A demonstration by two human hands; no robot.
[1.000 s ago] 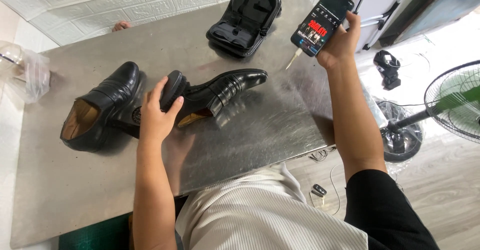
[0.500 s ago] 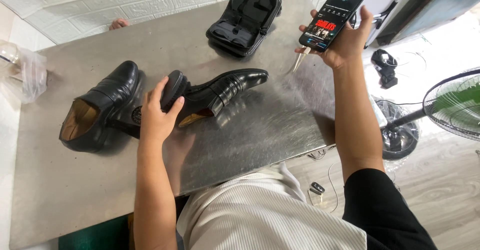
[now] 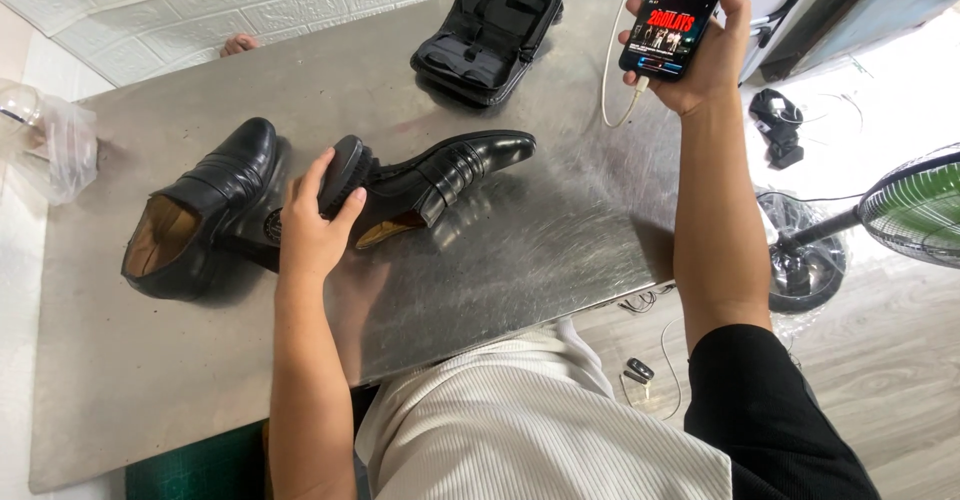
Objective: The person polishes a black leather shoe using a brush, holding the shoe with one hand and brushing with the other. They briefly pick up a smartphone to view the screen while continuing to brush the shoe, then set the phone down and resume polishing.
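Observation:
Two black leather loafers lie on a steel table. My left hand grips the heel of the right-hand loafer, which lies on its side with its toe pointing right. The other loafer stands just to the left, its tan lining showing. My right hand is raised above the table's right end and holds a black smartphone with a lit screen. A white cable hangs from the phone's lower end.
An open black zip case lies at the back of the table. A clear plastic bag sits at the left edge. On the floor to the right stand a fan and loose cables. A white brick-pattern wall runs behind.
My right hand has lifted the phone higher and farther from me. My left hand and both shoes have stayed where they were.

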